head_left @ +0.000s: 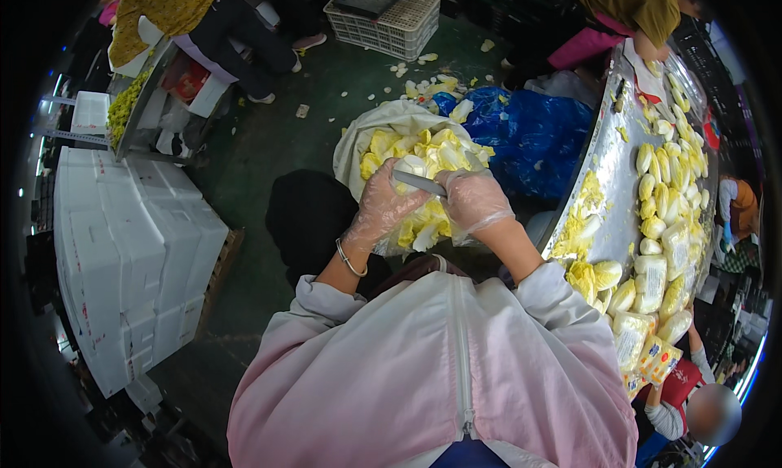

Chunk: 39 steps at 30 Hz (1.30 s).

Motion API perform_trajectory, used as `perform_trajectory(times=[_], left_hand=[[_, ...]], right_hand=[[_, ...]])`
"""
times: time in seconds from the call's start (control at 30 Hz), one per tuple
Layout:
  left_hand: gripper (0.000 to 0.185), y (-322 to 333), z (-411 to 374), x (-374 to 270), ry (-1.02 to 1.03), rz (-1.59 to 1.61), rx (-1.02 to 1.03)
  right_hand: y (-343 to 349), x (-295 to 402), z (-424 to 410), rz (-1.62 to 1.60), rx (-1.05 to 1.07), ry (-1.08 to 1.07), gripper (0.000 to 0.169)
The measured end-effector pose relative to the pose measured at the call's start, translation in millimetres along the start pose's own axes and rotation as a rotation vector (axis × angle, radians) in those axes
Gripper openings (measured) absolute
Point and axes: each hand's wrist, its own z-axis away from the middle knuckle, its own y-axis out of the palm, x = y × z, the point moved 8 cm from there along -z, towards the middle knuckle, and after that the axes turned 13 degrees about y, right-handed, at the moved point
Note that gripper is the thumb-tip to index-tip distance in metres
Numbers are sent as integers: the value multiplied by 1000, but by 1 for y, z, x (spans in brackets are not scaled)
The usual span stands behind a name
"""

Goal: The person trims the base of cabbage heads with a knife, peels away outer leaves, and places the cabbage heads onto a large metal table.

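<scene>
My left hand [389, 200], in a clear plastic glove, grips a small napa cabbage [410, 167] with its pale base turned up. In my right hand [475, 200], also gloved, is a knife [421, 182] whose blade lies across the cabbage's base. Whether the edge has entered the cabbage I cannot tell. Both hands are above a white woven sack [352, 143], its mouth rolled wide, full of loose yellow cabbage leaves [435, 143]. My left fingers hide part of the cabbage.
At right, a metal table [611, 193] carries several small cabbages [663, 181] and wrapped packs [650, 285]. Blue plastic sheeting [525, 138] lies beside the sack. White foam boxes [134, 254] are stacked at left. A plastic crate [385, 25] stands ahead. Co-workers are nearby.
</scene>
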Motion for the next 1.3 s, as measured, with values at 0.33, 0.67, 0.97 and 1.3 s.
perform_trajectory(times=[0.33,0.67,0.97,1.3], left_hand=[[66,2,2,-14,-12,-80,34],[51,3,1,-5,-67,-110,37],[56,7,2,-4,55,-197,41],[56,8,5,0,100,-193,36]], right_hand=[[-9,-8,-4,36,2,115,13],[4,-2,-3,112,28,47,13],[14,-17,-10,113,65,114,20],[31,-30,-16,20,115,103,15]])
